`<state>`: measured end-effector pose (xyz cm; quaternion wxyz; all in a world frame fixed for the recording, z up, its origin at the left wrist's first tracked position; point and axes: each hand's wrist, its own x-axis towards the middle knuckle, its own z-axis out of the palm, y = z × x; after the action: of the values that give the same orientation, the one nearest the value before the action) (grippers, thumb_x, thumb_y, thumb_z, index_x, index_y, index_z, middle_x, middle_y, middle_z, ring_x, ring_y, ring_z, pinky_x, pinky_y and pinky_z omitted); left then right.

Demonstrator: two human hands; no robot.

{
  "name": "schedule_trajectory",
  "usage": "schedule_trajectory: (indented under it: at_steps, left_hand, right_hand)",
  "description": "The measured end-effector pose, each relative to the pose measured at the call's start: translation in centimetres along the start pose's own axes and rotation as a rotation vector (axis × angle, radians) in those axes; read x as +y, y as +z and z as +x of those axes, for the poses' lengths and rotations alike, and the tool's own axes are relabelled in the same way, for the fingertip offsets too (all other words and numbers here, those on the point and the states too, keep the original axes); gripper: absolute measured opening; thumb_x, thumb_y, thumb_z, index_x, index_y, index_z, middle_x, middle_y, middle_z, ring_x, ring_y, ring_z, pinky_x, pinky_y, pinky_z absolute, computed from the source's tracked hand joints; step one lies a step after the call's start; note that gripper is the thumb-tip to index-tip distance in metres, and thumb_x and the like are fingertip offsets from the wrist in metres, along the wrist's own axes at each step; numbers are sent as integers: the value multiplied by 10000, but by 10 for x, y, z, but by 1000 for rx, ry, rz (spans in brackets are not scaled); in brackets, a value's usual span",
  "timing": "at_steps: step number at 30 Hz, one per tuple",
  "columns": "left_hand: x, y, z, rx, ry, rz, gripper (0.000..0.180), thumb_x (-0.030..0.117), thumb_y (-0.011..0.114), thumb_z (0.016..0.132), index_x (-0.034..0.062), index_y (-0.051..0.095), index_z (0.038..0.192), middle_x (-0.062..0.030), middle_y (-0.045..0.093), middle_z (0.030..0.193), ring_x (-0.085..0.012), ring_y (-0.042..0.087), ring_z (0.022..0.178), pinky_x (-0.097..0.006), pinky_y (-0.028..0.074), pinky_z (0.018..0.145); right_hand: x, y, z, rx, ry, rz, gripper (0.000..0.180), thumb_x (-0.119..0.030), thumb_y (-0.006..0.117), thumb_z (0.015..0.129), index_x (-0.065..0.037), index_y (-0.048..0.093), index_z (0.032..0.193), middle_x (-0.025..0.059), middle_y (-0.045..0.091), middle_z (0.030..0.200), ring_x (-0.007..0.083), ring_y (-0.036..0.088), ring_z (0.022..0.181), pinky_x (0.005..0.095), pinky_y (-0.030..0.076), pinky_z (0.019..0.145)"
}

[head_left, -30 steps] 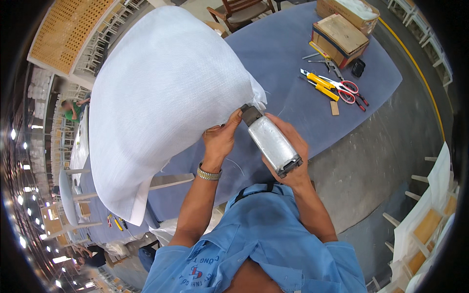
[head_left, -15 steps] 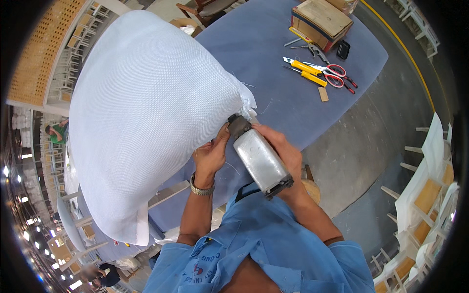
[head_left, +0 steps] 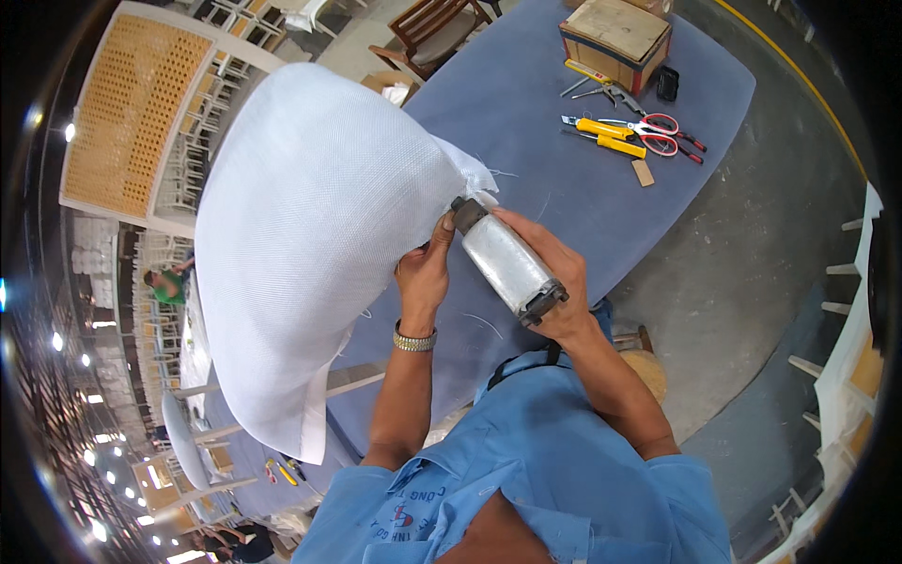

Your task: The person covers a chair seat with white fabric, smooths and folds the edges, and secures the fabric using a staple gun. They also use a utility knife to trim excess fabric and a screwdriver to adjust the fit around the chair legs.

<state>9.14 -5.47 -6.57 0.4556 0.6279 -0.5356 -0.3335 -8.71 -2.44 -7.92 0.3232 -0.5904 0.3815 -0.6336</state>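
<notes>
In the head view, the big white cushion [head_left: 310,235] is in front of you, over the worktop [head_left: 536,160]. Your right hand [head_left: 559,282] has its fingers wrapped round a silver tool [head_left: 507,261], whose nose touches the cushion's right edge. Your left hand [head_left: 425,277] is at that same edge, thumb up by the nose; its fingers are partly hidden, so I cannot tell how they grip. Past the cushion's far side, an open carton [head_left: 378,83] has white stuff [head_left: 396,94] inside. Far right of the cushion, a brown box [head_left: 615,42] has its top shut, hiding its insides.
</notes>
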Motion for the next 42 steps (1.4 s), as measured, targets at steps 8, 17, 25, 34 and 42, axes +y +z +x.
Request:
schedule_trajectory:
  at_steps: [8,17,25,34,42]
  left_hand:
    - [-7,1,3,-33,-8,-321,467,293,774,920,-67,666,1198,-134,668,1210,-204,598,1137,-317,428,1025]
    - [-16,0,7,-42,-35,-367,456,260,791,904,-49,664,1213,-139,658,1227,-207,588,1159,-331,431,1027]
    - [-22,-3,7,-20,-15,-286,433,260,796,899,-43,685,1186,-146,667,1220,-212,609,1129,-334,453,1003]
    - [-19,-1,8,-44,45,-465,402,162,793,883,-41,664,1205,-123,670,1172,-215,618,1079,-320,479,964]
    - [-10,-4,19,-131,-6,-409,380,202,767,905,-37,681,1188,-126,672,1165,-198,612,1108,-303,468,973]
  right_hand:
    - [0,-1,4,69,-56,-34,573,-62,778,762,-46,612,1310,148,703,1203,260,721,1043,320,558,889]
    - [14,1,0,33,-19,45,638,-128,784,752,-78,582,1355,167,678,1242,325,693,1075,370,549,907]
    - [20,3,1,38,-71,5,631,-117,793,758,-66,586,1352,155,696,1155,285,712,1005,347,564,852]
    - [14,7,1,36,-1,1,609,-83,795,751,-54,602,1328,144,703,1096,255,715,945,324,563,812]
    - [12,5,14,38,55,-17,554,-135,772,771,-103,617,1302,148,694,1229,287,716,1051,341,562,850]
